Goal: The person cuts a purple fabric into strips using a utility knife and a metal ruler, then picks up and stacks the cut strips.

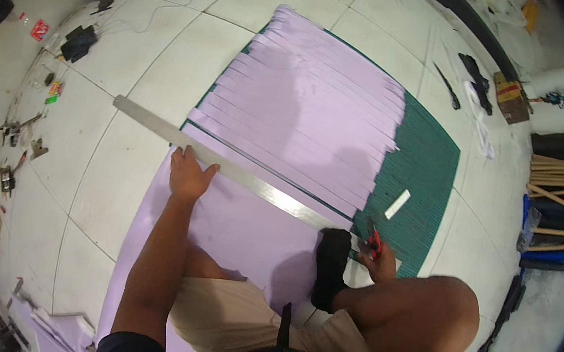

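A long metal ruler (253, 182) lies slantwise across lilac sheet material (247, 225) on the floor. My left hand (190, 172) presses on the ruler and sheet, fingers spread. My right hand (380, 263), beside the ruler's right end, is closed round a red and black utility knife (374, 244). My black-socked foot (333, 261) rests on the ruler near that end. Beyond the ruler, several cut lilac strips (305, 108) lie side by side on a green cutting mat (427, 152). A narrow gap separates them from the ruler.
A small white bar (397, 204) lies on the mat near my right hand. Tools and clamps (8, 175) are scattered along the left wall. Wooden sticks (560, 170) and dark rolls are stacked at the right. A cardboard box (512, 98) stands at the far right.
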The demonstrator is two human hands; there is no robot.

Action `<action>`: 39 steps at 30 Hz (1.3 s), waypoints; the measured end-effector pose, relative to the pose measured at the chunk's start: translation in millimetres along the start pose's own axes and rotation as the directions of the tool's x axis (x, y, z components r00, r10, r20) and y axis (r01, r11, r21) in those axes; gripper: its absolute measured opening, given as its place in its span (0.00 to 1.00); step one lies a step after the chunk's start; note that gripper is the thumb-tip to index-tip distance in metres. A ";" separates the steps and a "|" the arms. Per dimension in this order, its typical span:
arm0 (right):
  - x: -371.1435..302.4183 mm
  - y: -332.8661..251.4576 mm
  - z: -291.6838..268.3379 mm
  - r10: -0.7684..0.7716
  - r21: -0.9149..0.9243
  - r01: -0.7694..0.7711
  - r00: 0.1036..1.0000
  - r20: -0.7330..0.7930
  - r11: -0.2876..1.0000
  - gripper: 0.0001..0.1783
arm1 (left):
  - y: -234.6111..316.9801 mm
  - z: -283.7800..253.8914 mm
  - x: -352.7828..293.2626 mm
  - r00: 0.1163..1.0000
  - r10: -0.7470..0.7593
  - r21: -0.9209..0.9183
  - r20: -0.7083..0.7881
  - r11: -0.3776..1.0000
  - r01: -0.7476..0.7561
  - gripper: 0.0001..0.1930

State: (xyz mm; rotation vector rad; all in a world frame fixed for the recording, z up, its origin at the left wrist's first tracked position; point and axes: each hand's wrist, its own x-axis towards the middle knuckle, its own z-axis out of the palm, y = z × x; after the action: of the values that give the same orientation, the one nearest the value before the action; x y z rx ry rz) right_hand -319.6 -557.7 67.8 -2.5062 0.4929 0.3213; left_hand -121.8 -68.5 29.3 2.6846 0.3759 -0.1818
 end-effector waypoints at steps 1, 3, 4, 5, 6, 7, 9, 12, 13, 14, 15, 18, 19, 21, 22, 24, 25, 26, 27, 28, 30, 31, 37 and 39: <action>-1.6 13.1 0.2 -0.011 -0.001 0.011 1.000 -0.028 1.000 0.24 | 6.9 2.6 -1.9 1.000 0.001 -0.030 0.028 1.000 0.000 0.48; -16.9 24.8 -2.6 0.019 -0.023 -0.022 0.992 -0.127 0.999 0.21 | 15.3 -1.8 -3.9 0.997 -0.001 -0.071 0.078 0.997 0.007 0.50; -21.1 30.0 -7.1 0.027 -0.034 -0.033 0.983 -0.181 0.999 0.20 | 19.5 -3.7 -4.4 0.996 -0.007 -0.083 0.088 0.996 0.014 0.51; -22.3 36.2 -13.4 0.059 -0.068 -0.074 0.978 -0.202 0.995 0.19 | 22.5 -5.7 -4.6 0.995 -0.012 -0.093 0.100 0.995 0.022 0.52; -27.5 45.4 -17.3 0.103 -0.097 -0.127 0.970 -0.220 0.987 0.19 | 22.2 -4.7 -6.4 0.993 -0.015 -0.096 0.121 0.995 0.026 0.53; -29.4 53.3 -18.7 0.143 -0.119 -0.176 0.959 -0.245 0.977 0.18 | 21.4 -3.9 -4.7 0.996 -0.002 -0.085 0.089 0.996 0.010 0.54; -25.5 71.1 -13.8 0.108 0.029 -0.105 0.922 -0.372 0.994 0.16 | 18.7 2.9 -4.5 0.999 0.025 -0.060 0.039 0.998 -0.023 0.55; -23.2 80.7 -5.8 0.072 0.083 -0.038 0.893 -0.444 0.996 0.16 | 8.3 -1.1 1.6 0.999 0.014 -0.028 0.030 1.000 -0.014 0.54; -24.1 82.2 -5.6 0.059 0.034 -0.049 0.907 -0.418 0.998 0.16 | 14.1 -2.8 -0.4 0.999 0.004 -0.050 0.032 0.999 -0.002 0.54; -24.6 82.8 -3.5 0.047 -0.013 -0.057 0.920 -0.390 0.998 0.16 | 19.2 -4.9 -2.1 0.997 -0.022 -0.061 0.069 0.998 0.026 0.54; -27.3 83.1 3.9 0.046 -0.040 -0.064 0.933 -0.356 0.997 0.16 | 18.3 -3.4 -3.5 0.999 -0.007 -0.049 0.052 0.999 0.009 0.54; -26.7 86.2 13.9 0.023 -0.097 -0.052 0.960 -0.279 0.994 0.17 | 9.8 -2.2 -4.2 0.999 0.027 -0.026 0.032 0.999 -0.026 0.55; -23.1 87.8 14.2 0.013 -0.118 -0.046 0.965 -0.261 0.992 0.17 | 7.7 -6.2 -3.7 0.998 0.034 -0.028 0.049 0.999 -0.033 0.55; -12.0 91.0 17.3 -0.018 -0.156 -0.018 0.974 -0.226 0.988 0.17 | 5.5 -10.3 -3.6 0.997 0.045 -0.031 0.065 0.999 -0.043 0.55; -9.4 93.8 17.7 -0.023 -0.169 -0.013 0.978 -0.209 0.985 0.17 | 5.4 -10.3 -4.3 0.997 0.050 -0.033 0.065 0.998 -0.048 0.55; -3.1 96.5 15.7 -0.072 -0.216 0.032 0.981 -0.179 0.976 0.20 | 9.2 -8.2 -7.8 0.997 0.047 -0.039 0.067 0.998 -0.045 0.55; 1.3 96.4 13.2 -0.097 -0.238 0.056 0.982 -0.165 0.970 0.21 | 13.3 -7.3 -10.5 0.997 0.040 -0.042 0.071 0.998 -0.037 0.54; 3.5 97.8 7.7 -0.054 -0.217 0.022 0.988 -0.143 0.976 0.23 | 17.7 -4.4 -13.0 0.997 0.035 -0.047 0.075 0.998 -0.032 0.54; 7.0 80.2 11.5 -0.023 -0.170 0.004 0.993 -0.113 0.985 0.24 | 10.9 -10.9 -10.8 0.998 0.031 -0.028 0.047 0.999 -0.029 0.54; 6.4 63.2 12.7 0.012 -0.124 -0.022 0.997 -0.080 0.992 0.25 | 3.4 -13.7 -8.9 0.999 0.031 -0.009 0.024 1.000 -0.030 0.54; -0.1 40.1 2.8 0.033 -0.096 -0.035 0.999 -0.031 0.995 0.27 | -2.2 -16.4 -8.1 0.999 0.035 0.006 0.011 0.999 -0.035 0.55; -2.6 39.2 -2.7 0.053 -0.092 -0.053 0.999 -0.011 0.994 0.27 | 3.5 -13.4 -7.9 0.999 0.043 -0.006 0.018 0.999 -0.043 0.55; 6.2 64.5 -14.1 0.000 -0.133 0.004 0.999 0.033 0.991 0.28 | 8.1 -2.5 0.4 0.996 0.066 -0.022 0.059 0.998 -0.065 0.55; 2.6 61.8 -3.3 0.038 -0.161 -0.036 0.999 0.008 0.986 0.28 | -0.6 -3.7 6.0 0.997 0.070 0.001 0.043 0.998 -0.070 0.55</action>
State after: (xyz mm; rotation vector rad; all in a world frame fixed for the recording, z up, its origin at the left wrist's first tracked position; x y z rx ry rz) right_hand -342.3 -608.3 40.0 -2.6526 0.5286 0.4032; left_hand -116.0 -65.0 31.3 2.6870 0.2682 -0.2191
